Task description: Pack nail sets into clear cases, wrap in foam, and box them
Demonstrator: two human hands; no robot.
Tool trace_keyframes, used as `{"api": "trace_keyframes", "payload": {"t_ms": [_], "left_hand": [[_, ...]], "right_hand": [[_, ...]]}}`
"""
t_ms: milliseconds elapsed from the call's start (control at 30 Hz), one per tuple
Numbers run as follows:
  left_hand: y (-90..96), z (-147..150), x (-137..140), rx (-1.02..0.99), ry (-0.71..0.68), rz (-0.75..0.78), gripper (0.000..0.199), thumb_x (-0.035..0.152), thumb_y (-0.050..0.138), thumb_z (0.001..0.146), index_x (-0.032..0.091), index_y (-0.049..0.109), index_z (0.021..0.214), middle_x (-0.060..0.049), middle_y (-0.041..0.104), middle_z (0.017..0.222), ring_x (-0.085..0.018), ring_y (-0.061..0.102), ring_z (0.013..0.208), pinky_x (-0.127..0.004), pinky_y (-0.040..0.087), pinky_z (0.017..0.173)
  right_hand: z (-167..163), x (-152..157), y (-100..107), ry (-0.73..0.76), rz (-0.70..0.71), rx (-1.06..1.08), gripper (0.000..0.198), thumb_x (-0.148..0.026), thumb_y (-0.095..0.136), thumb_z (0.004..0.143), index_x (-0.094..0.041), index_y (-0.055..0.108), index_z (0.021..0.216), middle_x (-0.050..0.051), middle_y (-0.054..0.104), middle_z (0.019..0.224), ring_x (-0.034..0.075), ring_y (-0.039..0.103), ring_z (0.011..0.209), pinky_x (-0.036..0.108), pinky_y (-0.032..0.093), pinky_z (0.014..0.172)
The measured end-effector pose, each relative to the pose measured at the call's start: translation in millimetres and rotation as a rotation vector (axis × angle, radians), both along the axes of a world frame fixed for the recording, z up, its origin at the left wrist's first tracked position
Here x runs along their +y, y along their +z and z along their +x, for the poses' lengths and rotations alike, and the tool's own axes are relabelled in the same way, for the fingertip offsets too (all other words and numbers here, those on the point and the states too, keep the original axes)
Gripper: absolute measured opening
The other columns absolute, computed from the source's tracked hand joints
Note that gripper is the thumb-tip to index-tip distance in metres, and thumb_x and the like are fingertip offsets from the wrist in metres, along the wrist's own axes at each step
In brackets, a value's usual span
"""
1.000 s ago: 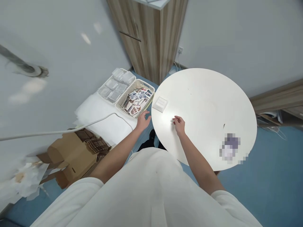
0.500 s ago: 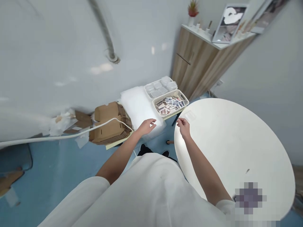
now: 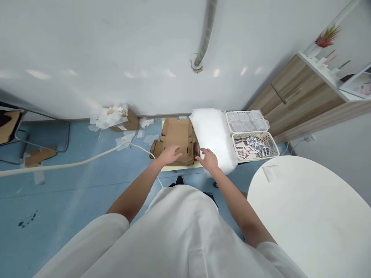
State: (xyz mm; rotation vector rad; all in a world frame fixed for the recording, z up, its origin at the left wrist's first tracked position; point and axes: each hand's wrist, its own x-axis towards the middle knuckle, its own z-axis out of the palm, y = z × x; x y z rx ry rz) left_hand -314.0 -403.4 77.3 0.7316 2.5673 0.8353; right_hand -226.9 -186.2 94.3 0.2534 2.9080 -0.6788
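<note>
A stack of flat brown cardboard boxes (image 3: 177,133) lies on a low table in front of me. My left hand (image 3: 171,155) is over the near left part of the top box, fingers apart and nothing in them. Whether it touches the cardboard I cannot tell. At the stack's right edge is my right hand (image 3: 207,159), thumb and fingers spread, also holding nothing. Right beside the stack lies a pile of white foam sheets (image 3: 213,131), partly behind my right hand.
Beyond the sheets stand a basket of printed cards (image 3: 271,137) and a tray of clear plastic boxes (image 3: 247,121). A white round table (image 3: 313,216) is at right, a wooden cabinet (image 3: 307,88) behind it. A white hose (image 3: 72,164) crosses on the left, near a scrap-filled carton (image 3: 131,120).
My view has swung left, towards the cardboard stack. Both hands have moved from by the foam sheets and round table to the cardboard boxes. My right hand's fingers have spread.
</note>
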Motion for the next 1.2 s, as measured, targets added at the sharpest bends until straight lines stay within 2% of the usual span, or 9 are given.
{"api": "trace_keyframes", "payload": {"t_ms": [167, 367, 500, 633, 767, 833, 967, 1100, 1200], "left_hand": [[-25.1, 2, -20, -0.006, -0.13, -0.197, 0.061, 0.051, 0.065, 0.064, 0.012, 0.057, 0.11, -0.017, 0.059, 0.111, -0.032, 0.055, 0.105, -0.04, 0.044, 0.087], [-47.4, 11, -26, 0.04, -0.12, -0.153, 0.048, 0.047, 0.061, 0.071, 0.013, 0.061, 0.104, -0.015, 0.057, 0.108, -0.03, 0.051, 0.105, -0.039, 0.041, 0.09], [-50.4, 5, -31, 0.016, -0.131, -0.084, 0.045, 0.046, 0.057, 0.075, 0.013, 0.062, 0.105, -0.013, 0.057, 0.107, -0.027, 0.052, 0.102, -0.037, 0.041, 0.09], [-47.1, -3, -33, 0.032, -0.231, -0.042, 0.031, 0.035, 0.042, 0.087, 0.016, 0.066, 0.094, -0.01, 0.06, 0.099, -0.021, 0.055, 0.094, -0.034, 0.041, 0.088], [-44.8, -5, -30, 0.076, -0.287, -0.101, 0.031, 0.022, 0.037, 0.088, 0.017, 0.066, 0.083, -0.009, 0.062, 0.089, -0.019, 0.057, 0.087, -0.034, 0.041, 0.085], [-44.6, -4, -28, 0.087, -0.283, -0.109, 0.03, 0.021, 0.037, 0.087, 0.016, 0.066, 0.08, -0.009, 0.063, 0.086, -0.02, 0.057, 0.086, -0.035, 0.041, 0.083], [-42.0, -5, -28, 0.096, -0.266, -0.098, 0.03, 0.021, 0.037, 0.087, 0.016, 0.066, 0.079, -0.01, 0.063, 0.085, -0.021, 0.057, 0.085, -0.036, 0.041, 0.082], [-33.4, -6, -32, 0.107, -0.255, -0.096, 0.03, 0.025, 0.037, 0.087, 0.016, 0.065, 0.083, -0.009, 0.062, 0.087, -0.021, 0.058, 0.085, -0.032, 0.043, 0.077], [-25.1, -3, -38, 0.133, -0.197, -0.057, 0.03, 0.028, 0.035, 0.089, 0.018, 0.063, 0.089, -0.008, 0.062, 0.093, -0.02, 0.058, 0.088, -0.031, 0.043, 0.074]], "right_hand": [[-33, -45, -8, 0.008, 0.27, -0.071, 0.054, -0.036, 0.052, 0.082, -0.015, 0.034, 0.129, 0.018, 0.057, 0.11, 0.027, 0.059, 0.095, 0.038, 0.037, 0.079], [-44, -51, -12, -0.012, 0.387, -0.191, 0.028, -0.011, 0.038, 0.082, -0.013, 0.043, 0.11, 0.015, 0.064, 0.093, 0.023, 0.064, 0.081, 0.034, 0.037, 0.072], [-45, -47, -6, -0.012, 0.357, -0.221, 0.035, -0.012, 0.037, 0.081, -0.012, 0.037, 0.116, 0.013, 0.066, 0.083, 0.024, 0.063, 0.074, 0.032, 0.037, 0.063], [-43, -40, 0, -0.07, 0.282, -0.227, 0.04, -0.012, 0.036, 0.081, -0.011, 0.033, 0.121, 0.012, 0.065, 0.078, 0.025, 0.061, 0.07, 0.031, 0.037, 0.059], [-32, -45, 10, -0.133, 0.272, -0.002, 0.04, -0.015, 0.033, 0.083, -0.014, 0.035, 0.123, 0.014, 0.063, 0.096, 0.025, 0.058, 0.086, 0.033, 0.039, 0.068], [-23, -54, 12, -0.067, 0.27, 0.11, 0.035, -0.021, 0.035, 0.085, -0.015, 0.041, 0.119, 0.014, 0.06, 0.107, 0.026, 0.055, 0.095, 0.035, 0.039, 0.075], [-4, -77, -3, 0.299, 0.151, -0.05, 0.021, -0.027, 0.04, 0.086, -0.018, 0.056, 0.097, 0.011, 0.064, 0.092, 0.024, 0.057, 0.091, 0.038, 0.036, 0.085], [8, -84, -28, 0.266, 0.135, -0.157, 0.016, -0.029, 0.05, 0.083, -0.017, 0.06, 0.089, 0.013, 0.066, 0.09, 0.027, 0.059, 0.094, 0.042, 0.036, 0.089], [8, -75, -36, 0.175, -0.032, -0.144, 0.019, -0.032, 0.056, 0.079, -0.02, 0.06, 0.093, 0.01, 0.067, 0.093, 0.026, 0.06, 0.095, 0.041, 0.04, 0.089]]}}
